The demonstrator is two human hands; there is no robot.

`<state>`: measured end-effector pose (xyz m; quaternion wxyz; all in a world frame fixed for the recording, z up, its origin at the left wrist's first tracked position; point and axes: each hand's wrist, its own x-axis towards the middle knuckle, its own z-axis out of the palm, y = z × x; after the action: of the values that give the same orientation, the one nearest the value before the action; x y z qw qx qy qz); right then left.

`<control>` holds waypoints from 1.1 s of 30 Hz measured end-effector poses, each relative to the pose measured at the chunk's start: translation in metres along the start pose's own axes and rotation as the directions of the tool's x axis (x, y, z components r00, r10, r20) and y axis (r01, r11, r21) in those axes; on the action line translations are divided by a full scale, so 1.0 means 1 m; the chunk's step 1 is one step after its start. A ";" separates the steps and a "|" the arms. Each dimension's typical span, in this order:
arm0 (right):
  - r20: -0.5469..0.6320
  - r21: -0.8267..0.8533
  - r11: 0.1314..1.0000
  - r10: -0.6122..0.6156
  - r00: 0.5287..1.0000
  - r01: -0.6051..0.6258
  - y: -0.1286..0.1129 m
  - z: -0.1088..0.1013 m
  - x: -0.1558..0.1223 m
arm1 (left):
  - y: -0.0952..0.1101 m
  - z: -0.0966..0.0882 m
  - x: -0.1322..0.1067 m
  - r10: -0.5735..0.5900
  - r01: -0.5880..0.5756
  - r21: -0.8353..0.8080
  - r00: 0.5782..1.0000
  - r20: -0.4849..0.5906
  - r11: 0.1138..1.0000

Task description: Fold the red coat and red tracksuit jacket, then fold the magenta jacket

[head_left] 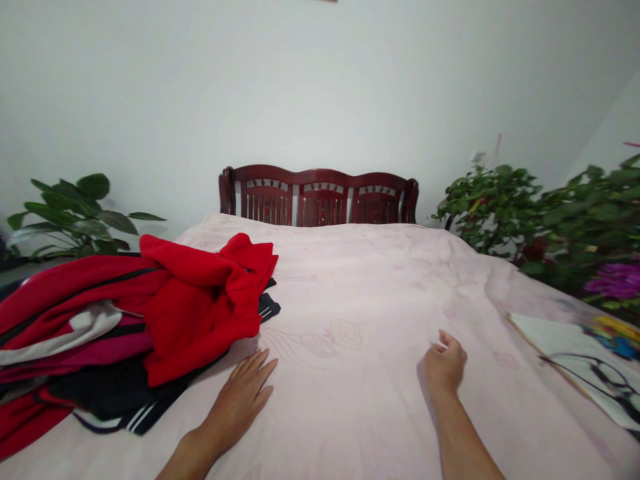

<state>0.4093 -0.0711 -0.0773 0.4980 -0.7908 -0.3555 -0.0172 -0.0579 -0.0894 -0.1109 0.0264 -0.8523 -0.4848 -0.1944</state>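
Note:
A pile of clothes lies on the left of a pale pink flowered cloth (370, 287), with a bright red garment (200, 313) on top. Under it show darker red, magenta, white and black pieces, among them a dark garment with white stripes (115, 393). My left hand (245, 387) rests open beside the pile, palm down, fingers stretched out near the red garment's lower edge. On the right, my right hand (445, 363) is curled closed on or just over the cloth. I see nothing in it, though its inner fingers are partly hidden.
Black-framed glasses (595, 373) lie on an open notebook (545, 333) at the right, by a small yellow and blue item (617, 337). Leafy plants stand at the left (80, 213) and right (495, 207), with purple flowers (617, 280). A carved dark wooden backrest (323, 197) stands behind.

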 end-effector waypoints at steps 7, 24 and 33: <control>0.207 0.012 0.983 -0.179 0.962 0.181 -0.002 0.013 -0.005 | 0.002 -0.003 -0.001 -0.009 0.008 0.006 1.000 0.015 1.000; 0.524 -0.357 0.746 -0.339 0.782 0.562 -0.007 0.025 -0.019 | 0.005 -0.005 0.000 -0.001 0.000 0.019 1.000 0.012 1.000; 0.516 -0.359 0.742 -0.349 0.783 0.567 -0.002 0.030 -0.018 | 0.002 0.000 -0.001 0.017 -0.017 0.024 0.999 -0.037 1.000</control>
<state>0.3850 -0.0571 -0.0981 0.1698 -0.7603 -0.6237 -0.0641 -0.0570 -0.0914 -0.1107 0.0470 -0.8523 -0.4792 -0.2041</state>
